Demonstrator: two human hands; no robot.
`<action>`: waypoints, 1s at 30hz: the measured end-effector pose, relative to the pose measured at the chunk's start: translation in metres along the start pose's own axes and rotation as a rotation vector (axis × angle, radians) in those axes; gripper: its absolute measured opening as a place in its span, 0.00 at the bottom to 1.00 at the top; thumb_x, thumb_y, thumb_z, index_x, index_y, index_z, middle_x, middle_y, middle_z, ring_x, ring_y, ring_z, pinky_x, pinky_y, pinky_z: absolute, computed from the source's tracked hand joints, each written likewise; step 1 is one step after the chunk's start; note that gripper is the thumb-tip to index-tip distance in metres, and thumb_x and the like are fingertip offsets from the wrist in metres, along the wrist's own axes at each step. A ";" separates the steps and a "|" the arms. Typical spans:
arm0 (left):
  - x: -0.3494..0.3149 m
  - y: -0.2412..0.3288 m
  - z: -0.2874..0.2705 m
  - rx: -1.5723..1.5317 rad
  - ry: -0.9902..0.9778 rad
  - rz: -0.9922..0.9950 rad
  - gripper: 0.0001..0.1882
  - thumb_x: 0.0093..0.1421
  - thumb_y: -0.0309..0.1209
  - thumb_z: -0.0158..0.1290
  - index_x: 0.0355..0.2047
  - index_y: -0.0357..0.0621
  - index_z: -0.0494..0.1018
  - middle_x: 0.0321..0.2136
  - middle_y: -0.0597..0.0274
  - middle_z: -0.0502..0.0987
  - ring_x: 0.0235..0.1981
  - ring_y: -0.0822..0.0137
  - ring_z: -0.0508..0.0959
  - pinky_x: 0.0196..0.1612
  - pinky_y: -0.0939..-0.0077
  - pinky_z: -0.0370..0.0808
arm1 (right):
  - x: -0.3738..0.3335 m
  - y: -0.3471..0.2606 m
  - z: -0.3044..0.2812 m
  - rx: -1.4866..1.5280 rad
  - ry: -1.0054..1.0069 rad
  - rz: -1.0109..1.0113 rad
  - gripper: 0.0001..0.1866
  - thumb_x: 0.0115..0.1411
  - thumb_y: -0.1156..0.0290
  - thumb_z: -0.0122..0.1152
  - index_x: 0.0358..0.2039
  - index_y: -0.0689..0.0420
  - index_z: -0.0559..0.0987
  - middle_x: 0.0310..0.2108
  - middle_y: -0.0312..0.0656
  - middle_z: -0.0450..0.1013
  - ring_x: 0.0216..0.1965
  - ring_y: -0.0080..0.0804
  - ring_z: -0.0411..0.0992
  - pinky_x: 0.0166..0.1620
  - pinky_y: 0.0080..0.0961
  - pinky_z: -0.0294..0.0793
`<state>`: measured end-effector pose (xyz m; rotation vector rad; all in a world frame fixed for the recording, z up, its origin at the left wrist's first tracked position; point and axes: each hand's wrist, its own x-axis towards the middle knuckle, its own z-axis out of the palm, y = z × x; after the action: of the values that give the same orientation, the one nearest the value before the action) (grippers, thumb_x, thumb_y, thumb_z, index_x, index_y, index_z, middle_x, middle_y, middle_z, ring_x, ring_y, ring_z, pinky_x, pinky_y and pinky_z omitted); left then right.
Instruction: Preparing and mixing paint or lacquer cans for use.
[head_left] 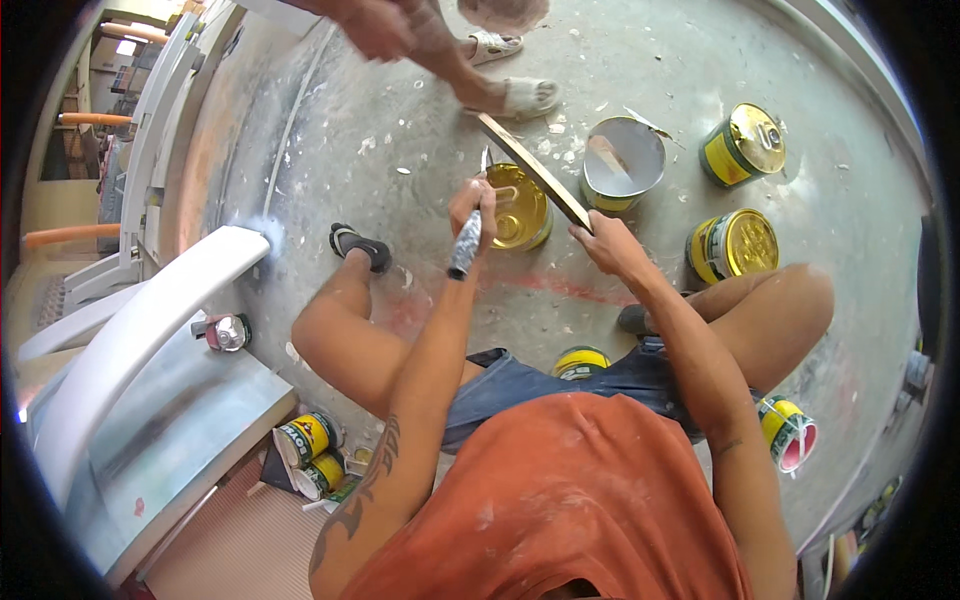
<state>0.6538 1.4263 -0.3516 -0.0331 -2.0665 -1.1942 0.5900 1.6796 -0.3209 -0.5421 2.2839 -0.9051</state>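
Observation:
My left hand (473, 212) is closed around the handle of a knife-like tool (466, 248), its handle silvery and dark. A narrow pointed blade shows above my fingers. In my right hand (612, 243) is one end of a long, flat wooden stick (530, 165) with a pale face and dark edge. It slants up and left, away from me. Below both hands stands a can with a shiny gold top or inside (528, 215); I cannot tell which. Just beyond the stick is an open can (640, 185) with pale grey-white contents and a brownish patch inside.
Two gold-lidded cans (742, 145) (738, 245) stand to the right. Another person's arm (440, 50) and sandalled foot (530, 97) are ahead. A curved white piece (150, 330) rests at left above a bluish panel (190, 430). Small cans (305, 440) lie near it.

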 end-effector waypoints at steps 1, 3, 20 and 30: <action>0.008 -0.004 -0.003 -0.024 0.030 -0.014 0.09 0.62 0.21 0.46 0.23 0.33 0.69 0.23 0.57 0.74 0.27 0.64 0.75 0.42 0.65 0.76 | -0.001 0.000 0.001 0.065 -0.074 0.087 0.23 0.70 0.53 0.55 0.40 0.66 0.73 0.25 0.58 0.76 0.24 0.54 0.77 0.31 0.48 0.75; 0.022 -0.005 -0.002 -0.047 0.072 -0.026 0.12 0.63 0.24 0.47 0.21 0.32 0.70 0.19 0.60 0.72 0.23 0.68 0.73 0.35 0.70 0.73 | -0.006 -0.005 0.000 0.113 -0.113 0.131 0.23 0.70 0.53 0.55 0.40 0.67 0.73 0.24 0.55 0.75 0.21 0.47 0.76 0.26 0.44 0.74; 0.095 -0.008 0.031 0.278 0.013 -0.453 0.19 0.61 0.35 0.49 0.20 0.30 0.71 0.16 0.48 0.74 0.21 0.56 0.73 0.33 0.59 0.66 | -0.007 -0.009 -0.013 0.030 -0.086 0.166 0.22 0.71 0.58 0.53 0.39 0.70 0.73 0.23 0.54 0.76 0.18 0.43 0.76 0.21 0.41 0.74; 0.113 -0.030 0.025 0.307 -0.068 -0.490 0.19 0.60 0.36 0.49 0.21 0.32 0.75 0.18 0.48 0.76 0.23 0.54 0.77 0.35 0.59 0.70 | -0.010 -0.018 -0.030 0.068 -0.192 0.216 0.21 0.70 0.60 0.53 0.42 0.72 0.72 0.24 0.57 0.76 0.18 0.46 0.76 0.19 0.41 0.75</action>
<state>0.5459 1.3919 -0.3124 0.6155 -2.3753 -1.1435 0.5799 1.6874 -0.2867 -0.3297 2.0837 -0.7855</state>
